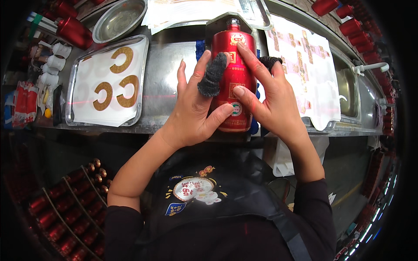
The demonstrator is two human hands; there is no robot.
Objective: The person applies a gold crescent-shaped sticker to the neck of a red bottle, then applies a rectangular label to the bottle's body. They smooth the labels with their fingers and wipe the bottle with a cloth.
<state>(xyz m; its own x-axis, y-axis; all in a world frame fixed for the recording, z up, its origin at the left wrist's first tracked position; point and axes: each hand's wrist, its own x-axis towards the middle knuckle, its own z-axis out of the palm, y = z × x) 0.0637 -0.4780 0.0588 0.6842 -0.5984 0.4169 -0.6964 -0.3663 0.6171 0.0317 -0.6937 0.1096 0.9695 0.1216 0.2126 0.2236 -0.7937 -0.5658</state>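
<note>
A red metallic bottle (224, 82) with gold decals and a clear neck lies on its back against a dark holder (220, 21), its neck pointing away from me. From the left, my left hand (196, 102) reaches over it, fingers spread; its thumb touches a round green-and-white label near the base. A black knitted finger cover sits on one of its fingers. On the other side, my right hand (272, 93) rests its stretched index finger near the upper gold decal and its thumb by the square decal below. One right finger wears a black cover too.
On the left, a metal tray (69, 102) holds a white sheet with gold C-shaped decals, a steel bowl (119, 19) behind it. To the right lies a white sheet (320, 98) of decal pieces, beside a sink (348, 93). Rows of red bottles (65, 213) stand low at left.
</note>
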